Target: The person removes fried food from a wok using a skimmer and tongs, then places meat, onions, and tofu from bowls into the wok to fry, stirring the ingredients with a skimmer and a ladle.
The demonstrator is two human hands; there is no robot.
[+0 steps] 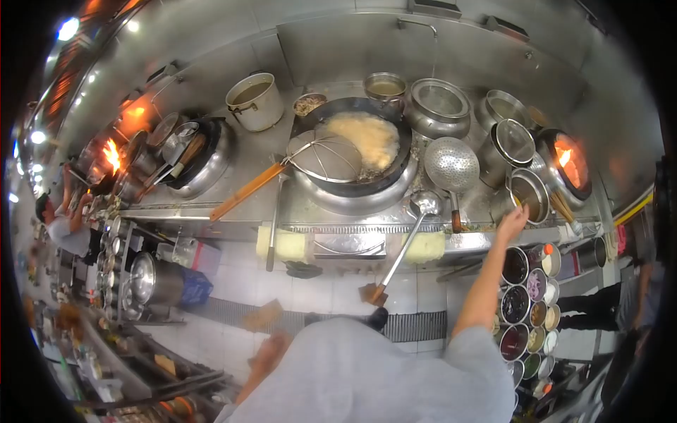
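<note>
My right hand point(515, 223) is at the near rim of a deep metal pot point(540, 217) on the right of the range. Its fingers are closed around something thin at the rim, which I cannot make out. Low on the left, my left hand point(271, 352) hangs beside my body, blurred, its fingers not clear. In the middle, pale foaming oil point(363, 137) bubbles in a black wok point(403, 130). A wire mesh strainer point(324, 161) lies across the wok's left side, its wooden handle pointing to me. Right of the wok rest a perforated skimmer point(452, 164) and a ladle point(426, 203).
Flames point(564, 156) burn at the right burner, and more fire point(111, 156) at the far left. A tall pot point(254, 106) stands behind the wok. Several seasoning containers point(515, 303) line my right side. One person point(67, 229) works far left; another point(627, 296) stands at right.
</note>
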